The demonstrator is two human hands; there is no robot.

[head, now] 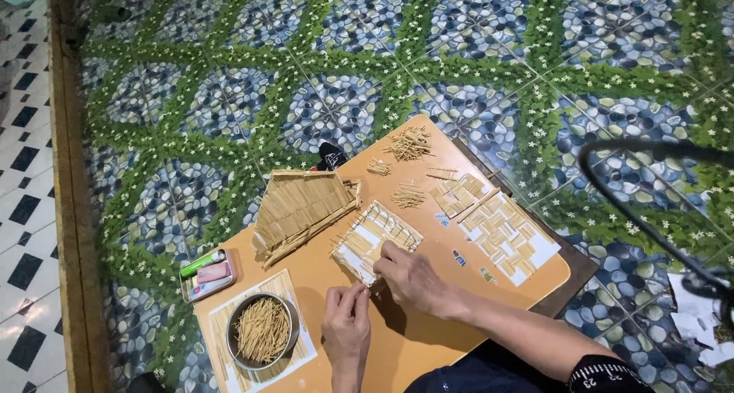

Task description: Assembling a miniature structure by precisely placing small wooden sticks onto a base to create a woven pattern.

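Note:
My left hand (345, 324) pinches a thin wooden stick (365, 286) near the front edge of a small stick panel (367, 236) lying on the tan board (428, 286). My right hand (409, 274) rests on the panel's near corner, fingers pressing it down. Behind the panel stands a model roof made of sticks (302, 206).
A metal bowl of sticks (261, 330) sits on a paper sheet at front left, next to a small tray with glue tubes (206, 274). Loose stick piles (409, 143) and a sheet with glued stick tiles (505, 232) lie at right. A black cable (642, 202) loops over the patterned floor.

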